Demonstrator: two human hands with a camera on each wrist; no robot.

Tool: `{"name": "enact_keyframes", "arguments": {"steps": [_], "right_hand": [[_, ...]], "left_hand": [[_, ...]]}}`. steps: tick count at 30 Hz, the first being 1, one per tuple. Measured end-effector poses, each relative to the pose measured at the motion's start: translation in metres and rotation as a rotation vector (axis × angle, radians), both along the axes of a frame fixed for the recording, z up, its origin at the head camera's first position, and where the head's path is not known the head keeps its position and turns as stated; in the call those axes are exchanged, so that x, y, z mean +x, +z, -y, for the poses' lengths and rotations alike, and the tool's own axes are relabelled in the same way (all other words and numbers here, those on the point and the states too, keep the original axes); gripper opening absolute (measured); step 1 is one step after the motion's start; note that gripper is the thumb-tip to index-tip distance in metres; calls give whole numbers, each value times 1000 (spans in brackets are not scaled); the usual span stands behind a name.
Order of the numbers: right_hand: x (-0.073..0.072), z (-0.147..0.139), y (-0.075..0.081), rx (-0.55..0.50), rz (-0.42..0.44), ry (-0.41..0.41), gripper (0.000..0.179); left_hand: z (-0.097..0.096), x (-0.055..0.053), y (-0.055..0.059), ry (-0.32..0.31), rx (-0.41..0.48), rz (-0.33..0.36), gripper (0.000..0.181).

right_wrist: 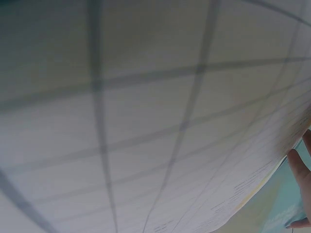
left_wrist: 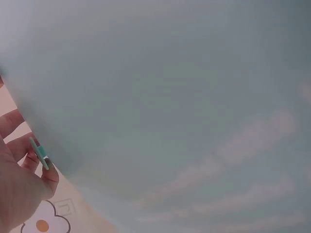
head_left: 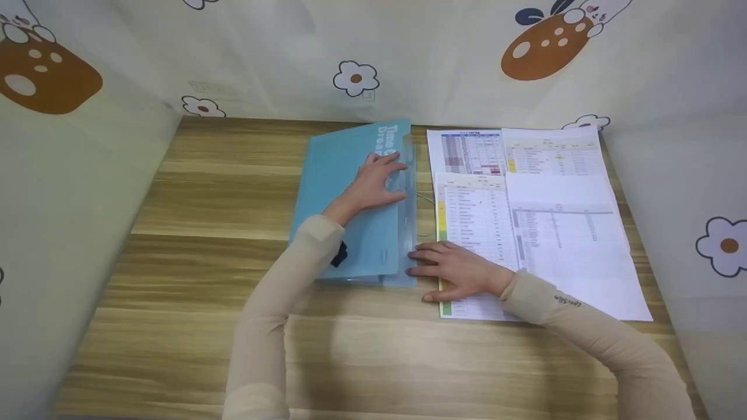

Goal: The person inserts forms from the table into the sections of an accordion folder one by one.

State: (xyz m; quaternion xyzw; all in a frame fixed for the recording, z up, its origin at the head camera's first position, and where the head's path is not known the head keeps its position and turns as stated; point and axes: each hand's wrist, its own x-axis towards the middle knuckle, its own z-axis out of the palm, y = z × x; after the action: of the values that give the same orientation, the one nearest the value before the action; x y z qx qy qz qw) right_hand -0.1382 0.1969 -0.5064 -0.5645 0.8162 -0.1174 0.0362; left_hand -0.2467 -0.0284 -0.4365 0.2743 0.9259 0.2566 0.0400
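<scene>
A light blue folder (head_left: 327,192) with white lettering lies in the middle of the table, a translucent strip showing along its right side. My left hand (head_left: 373,182) rests on its cover, fingers spread, thumb and fingertips at the right edge. A small mint, button-like piece (left_wrist: 40,153) shows edge-on beside those fingers in the left wrist view. Lower down, my right hand (head_left: 461,269) lies over the left edge of the printed sheets (head_left: 560,268), its fingertips on the folder's translucent strip. In the right wrist view, its fingers (right_wrist: 299,167) appear straight at the paper's edge.
Overlapping printed tables cover the right part of the wooden table (head_left: 192,280). A thin elastic loop (head_left: 427,199) sticks out between folder and papers. Patterned cloth walls (head_left: 443,70) stand at the back and both sides.
</scene>
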Motion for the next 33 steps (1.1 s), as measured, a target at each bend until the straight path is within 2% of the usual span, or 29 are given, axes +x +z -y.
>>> {"name": "enact_keyframes", "arguments": {"steps": [10, 16, 27, 33], "right_hand": [[1, 0, 0, 4, 3, -4, 56], [1, -1, 0, 11, 22, -9, 56], [0, 0, 0, -24, 14, 11, 54], [0, 0, -1, -22, 14, 10, 55]], "left_hand": [[15, 2, 17, 23, 108, 39, 51], [24, 1, 23, 28, 172, 32, 47], [39, 0, 23, 51, 363, 29, 45], [40, 0, 21, 64, 391, 26, 46]]}}
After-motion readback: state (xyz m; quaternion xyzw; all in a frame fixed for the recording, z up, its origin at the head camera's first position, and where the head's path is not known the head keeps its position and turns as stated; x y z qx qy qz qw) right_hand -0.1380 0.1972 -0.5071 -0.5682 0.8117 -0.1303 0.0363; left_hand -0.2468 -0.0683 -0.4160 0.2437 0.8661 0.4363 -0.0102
